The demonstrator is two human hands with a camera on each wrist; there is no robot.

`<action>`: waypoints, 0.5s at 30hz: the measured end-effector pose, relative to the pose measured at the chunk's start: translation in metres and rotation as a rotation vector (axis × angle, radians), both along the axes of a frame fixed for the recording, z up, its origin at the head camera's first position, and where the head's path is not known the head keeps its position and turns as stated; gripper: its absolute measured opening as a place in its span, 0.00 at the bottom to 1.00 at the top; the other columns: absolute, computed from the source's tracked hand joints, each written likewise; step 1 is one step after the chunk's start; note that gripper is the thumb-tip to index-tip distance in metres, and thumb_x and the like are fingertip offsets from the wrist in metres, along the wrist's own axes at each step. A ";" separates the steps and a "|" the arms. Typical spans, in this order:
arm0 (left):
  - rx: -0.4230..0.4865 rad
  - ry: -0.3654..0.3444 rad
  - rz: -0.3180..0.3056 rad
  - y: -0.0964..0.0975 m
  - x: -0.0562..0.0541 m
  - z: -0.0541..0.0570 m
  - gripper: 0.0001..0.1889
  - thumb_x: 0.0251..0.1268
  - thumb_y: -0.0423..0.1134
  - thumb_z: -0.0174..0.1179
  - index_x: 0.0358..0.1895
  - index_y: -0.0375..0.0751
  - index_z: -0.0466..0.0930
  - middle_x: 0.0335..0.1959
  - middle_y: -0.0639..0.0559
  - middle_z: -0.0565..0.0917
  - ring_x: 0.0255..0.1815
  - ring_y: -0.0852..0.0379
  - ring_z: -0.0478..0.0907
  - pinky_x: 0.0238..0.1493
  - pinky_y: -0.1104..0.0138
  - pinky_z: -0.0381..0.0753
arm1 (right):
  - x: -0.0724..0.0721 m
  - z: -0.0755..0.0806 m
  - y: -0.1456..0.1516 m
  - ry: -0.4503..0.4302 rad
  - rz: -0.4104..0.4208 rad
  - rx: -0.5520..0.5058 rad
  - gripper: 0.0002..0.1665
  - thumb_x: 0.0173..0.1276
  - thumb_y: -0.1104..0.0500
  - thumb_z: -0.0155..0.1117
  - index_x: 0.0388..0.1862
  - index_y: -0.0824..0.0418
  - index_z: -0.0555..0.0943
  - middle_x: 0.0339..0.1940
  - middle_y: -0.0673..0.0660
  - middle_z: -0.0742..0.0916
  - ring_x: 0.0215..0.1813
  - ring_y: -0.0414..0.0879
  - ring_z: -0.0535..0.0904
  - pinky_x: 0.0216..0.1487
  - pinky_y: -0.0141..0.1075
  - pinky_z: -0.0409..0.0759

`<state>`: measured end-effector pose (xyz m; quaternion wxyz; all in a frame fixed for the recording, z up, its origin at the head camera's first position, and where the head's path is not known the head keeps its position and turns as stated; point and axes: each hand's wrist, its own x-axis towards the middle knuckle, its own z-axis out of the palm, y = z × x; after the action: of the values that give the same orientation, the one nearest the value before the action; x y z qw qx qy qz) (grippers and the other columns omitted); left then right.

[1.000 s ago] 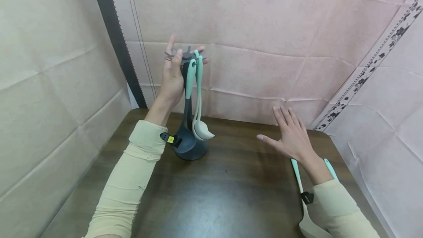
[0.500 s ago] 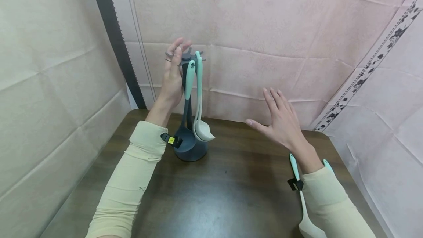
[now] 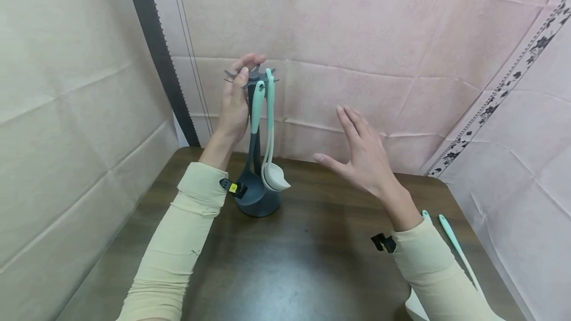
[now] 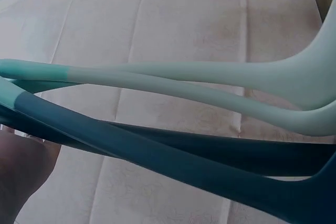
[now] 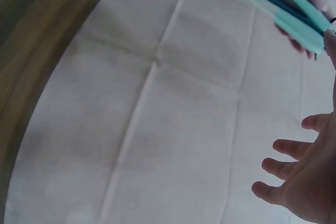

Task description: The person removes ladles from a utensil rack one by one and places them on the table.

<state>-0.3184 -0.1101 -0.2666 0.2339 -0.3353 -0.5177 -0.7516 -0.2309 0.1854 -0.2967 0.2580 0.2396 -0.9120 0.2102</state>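
The main risk sits with the utensil stand (image 3: 267,207), whose round base rests on the table (image 3: 308,232) while the left hand (image 3: 234,107) is curled about its hooked top, thumb in front and fingers behind; how firmly it grips cannot be told. Just to the right of the left hand hang the dark ladle (image 3: 250,187), in front of the post, and two pale utensils (image 3: 274,177), one with a pointed lip. That one-sided load, on a tall post over a small base, could let the stand tip or twist if the left hand pushes sideways or loosens suddenly. A jolt to the hooks could also make the hung pieces knock together or slip one off. The right hand (image 3: 368,160) hovers well apart from the stand, fingers straight and thumb spread, holding nothing; a careless sweep from there toward the left hand could strike the pale pair. Below the right hand, the right sleeve (image 3: 428,256) partly covers a pale-bladed utensil (image 3: 416,306), with a mint-handled utensil (image 3: 461,251) beside it, so the cuff could nudge either one out of place.
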 end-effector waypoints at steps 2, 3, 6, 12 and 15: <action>-0.014 0.007 0.022 0.000 -0.001 -0.002 0.24 0.85 0.41 0.41 0.76 0.36 0.66 0.72 0.42 0.78 0.77 0.51 0.70 0.74 0.57 0.68 | 0.001 0.004 -0.006 -0.003 0.015 -0.010 0.64 0.61 0.26 0.72 0.89 0.35 0.50 0.87 0.46 0.61 0.86 0.52 0.54 0.70 0.78 0.54; -0.017 0.009 0.030 0.001 -0.002 -0.003 0.25 0.85 0.42 0.41 0.77 0.35 0.66 0.72 0.43 0.78 0.76 0.50 0.71 0.73 0.57 0.68 | 0.002 0.006 -0.008 -0.008 0.024 -0.015 0.64 0.61 0.25 0.71 0.89 0.35 0.49 0.87 0.45 0.60 0.87 0.51 0.54 0.70 0.78 0.55; -0.017 0.019 0.049 0.002 -0.002 -0.004 0.25 0.85 0.42 0.41 0.76 0.35 0.68 0.72 0.44 0.79 0.75 0.48 0.72 0.72 0.57 0.69 | 0.002 0.012 -0.016 -0.019 0.055 -0.030 0.63 0.63 0.26 0.70 0.88 0.34 0.48 0.87 0.43 0.59 0.87 0.49 0.53 0.73 0.74 0.57; -0.011 0.020 0.063 0.004 -0.001 -0.003 0.20 0.84 0.43 0.41 0.66 0.37 0.76 0.70 0.45 0.79 0.70 0.46 0.75 0.65 0.59 0.72 | 0.004 0.022 -0.032 -0.038 0.088 -0.058 0.63 0.64 0.25 0.69 0.88 0.33 0.46 0.88 0.43 0.58 0.86 0.52 0.55 0.76 0.67 0.61; -0.011 0.032 0.068 0.004 0.000 -0.002 0.20 0.84 0.43 0.41 0.64 0.36 0.75 0.70 0.45 0.79 0.69 0.45 0.76 0.63 0.59 0.73 | 0.005 0.025 -0.042 -0.030 0.091 -0.068 0.63 0.64 0.25 0.69 0.88 0.33 0.47 0.87 0.45 0.59 0.85 0.51 0.57 0.75 0.66 0.63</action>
<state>-0.3182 -0.1065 -0.2690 0.2659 -0.3307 -0.5292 -0.7347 -0.2261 0.1435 -0.2715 0.2424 0.2690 -0.8962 0.2562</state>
